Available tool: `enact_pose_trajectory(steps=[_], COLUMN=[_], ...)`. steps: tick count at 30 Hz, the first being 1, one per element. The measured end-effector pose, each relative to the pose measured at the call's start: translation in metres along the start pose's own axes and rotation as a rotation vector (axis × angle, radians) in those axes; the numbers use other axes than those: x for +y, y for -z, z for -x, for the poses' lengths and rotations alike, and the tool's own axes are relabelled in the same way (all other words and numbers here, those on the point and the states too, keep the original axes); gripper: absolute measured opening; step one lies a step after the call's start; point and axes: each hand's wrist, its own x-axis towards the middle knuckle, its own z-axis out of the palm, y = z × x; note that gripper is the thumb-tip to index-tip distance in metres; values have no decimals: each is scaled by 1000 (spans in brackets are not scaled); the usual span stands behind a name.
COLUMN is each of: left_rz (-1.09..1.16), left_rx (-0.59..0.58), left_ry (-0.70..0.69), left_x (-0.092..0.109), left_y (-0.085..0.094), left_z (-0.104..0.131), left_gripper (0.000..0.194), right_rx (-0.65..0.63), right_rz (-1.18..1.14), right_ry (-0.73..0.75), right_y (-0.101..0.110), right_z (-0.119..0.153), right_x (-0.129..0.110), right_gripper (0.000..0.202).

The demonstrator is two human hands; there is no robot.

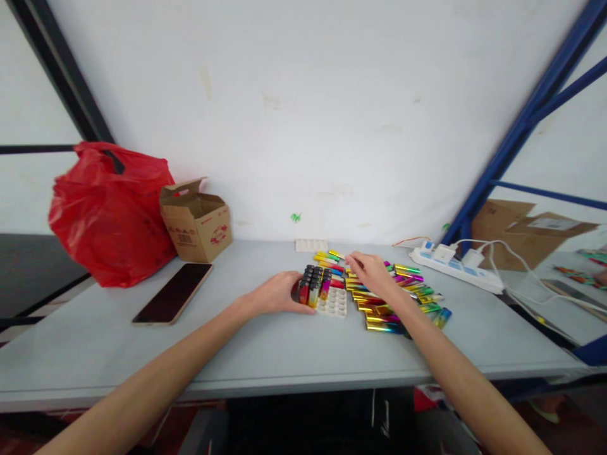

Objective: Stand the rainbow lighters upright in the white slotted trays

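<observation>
Near the middle of the table, a white tray (334, 303) with rows of round holes holds several upright lighters (313, 281) with black tops on its left part. My left hand (279, 294) curls round the tray's left side, thumb at the front corner, steadying tray and lighters. My right hand (372, 272) is closed in a pinch over the back of a loose pile of shiny coloured lighters (379, 309). At its fingertips is the end of a yellow-green lighter (336, 254); the grip itself is partly hidden. More lighters lie flat between tray and hand.
Behind stands another white tray (311, 245) against the wall. To the left are a phone (173, 294), an open cardboard box (196, 221) and a red plastic bag (114, 215). A power strip (455, 268) with plugs and cables lies right, near a blue metal frame (516, 133).
</observation>
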Motion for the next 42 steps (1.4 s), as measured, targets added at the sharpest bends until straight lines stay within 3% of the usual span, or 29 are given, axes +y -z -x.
enact_pose_trajectory(steps=[3, 6, 10, 14, 17, 22, 25, 27, 33, 42], left_rz=[9, 3, -23, -2, 23, 15, -8, -14, -20, 4], left_rx=[5, 3, -10, 2, 14, 5, -5, 0, 6, 1], left_ry=[-13, -21, -22, -20, -18, -16, -20, -25, -20, -32], left_x=[1, 1, 0, -1, -1, -1, 0, 1, 2, 1], left_y=[1, 1, 0, -1, -1, 0, 1, 2, 1, 1], left_z=[1, 1, 0, 0, 0, 1, 2, 2, 2, 1], left_gripper=[65, 66, 70, 69, 66, 68, 70, 69, 65, 65], right_rx=[-80, -203, -216, -178, -81, 121, 141, 110, 18, 183], right_rz=[85, 162, 161, 108, -154, -929, -1243, -1316, -1093, -579], right_ry=[-7, -117, -215, -237, -258, -402, -440, -425, -369, -263], right_y=[-2, -15, -29, -23, -9, 12, 16, 16, -1, -28], right_z=[-22, -44, -59, -57, -52, -39, -30, -25, -16, -6], right_x=[34, 57, 67, 71, 72, 49, 23, 6, -25, -26], right_gripper=[25, 13, 5, 5, 18, 43, 46, 47, 44, 54])
